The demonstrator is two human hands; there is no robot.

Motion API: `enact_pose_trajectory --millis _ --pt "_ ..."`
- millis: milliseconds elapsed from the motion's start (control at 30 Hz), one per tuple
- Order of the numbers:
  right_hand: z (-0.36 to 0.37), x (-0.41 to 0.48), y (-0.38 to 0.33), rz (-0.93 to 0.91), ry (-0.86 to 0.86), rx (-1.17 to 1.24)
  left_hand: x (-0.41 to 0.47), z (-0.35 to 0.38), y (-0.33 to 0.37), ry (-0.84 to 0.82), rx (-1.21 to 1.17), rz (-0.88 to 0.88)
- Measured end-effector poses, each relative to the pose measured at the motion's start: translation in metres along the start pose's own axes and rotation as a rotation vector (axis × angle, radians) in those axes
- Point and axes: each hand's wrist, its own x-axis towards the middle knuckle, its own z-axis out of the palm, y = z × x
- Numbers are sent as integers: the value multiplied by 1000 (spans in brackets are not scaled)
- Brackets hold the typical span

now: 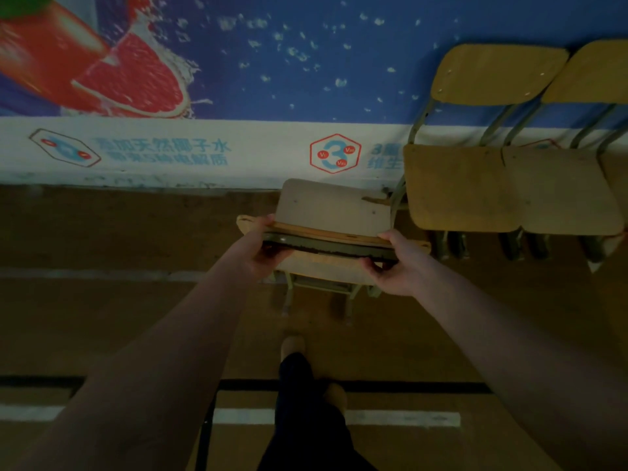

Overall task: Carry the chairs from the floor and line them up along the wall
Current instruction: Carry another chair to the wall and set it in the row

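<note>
Biggest thing in your view is the wall point(306, 62) across the top of the frame: a blue banner with white splashes, a red grapefruit slice in the upper left, and a white strip with blue lettering and a red hexagon logo along the bottom. Below that is the brown wooden floor point(102, 317), with a black line and a white line point(373, 418) running across near the bottom. In the upper right, two parked chairs point(458, 188) sit side by side with their backs to the wall and their seats touching. They have yellowish wooden seats and backrests on grey-green metal frames, and a sliver of a third shows at the right edge. The chair you're carrying point(329, 205) is in the centre of the frame, just left of that row and close to the wall. You're looking down on its pale wooden seat with a chipped spot on the right edge, its curved backrest with a dark, worn metal bar, and its greenish legs below. Can't tell if the feet are on the floor. Your left hand point(261, 253) has the backrest's left end and your right hand point(397, 266) has the right end, both with fingers curled under and thumbs on top. Your shoe point(294, 345) pokes out lower centre.
</note>
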Motion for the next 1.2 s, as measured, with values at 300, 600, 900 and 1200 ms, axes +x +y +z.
enact_pose_trajectory --millis 300,600,900,1200 --pt "-23 -1 27 37 13 -26 -9 -25 -34 18 -60 35" --pt "-34 3 59 17 83 17 -4 -51 -58 1 -70 45" --pt "-42 2 68 -24 56 19 -6 -57 -63 18 -71 38" --pt "-52 -32 60 -311 128 -1217 2 -71 -48 -60 44 -92"
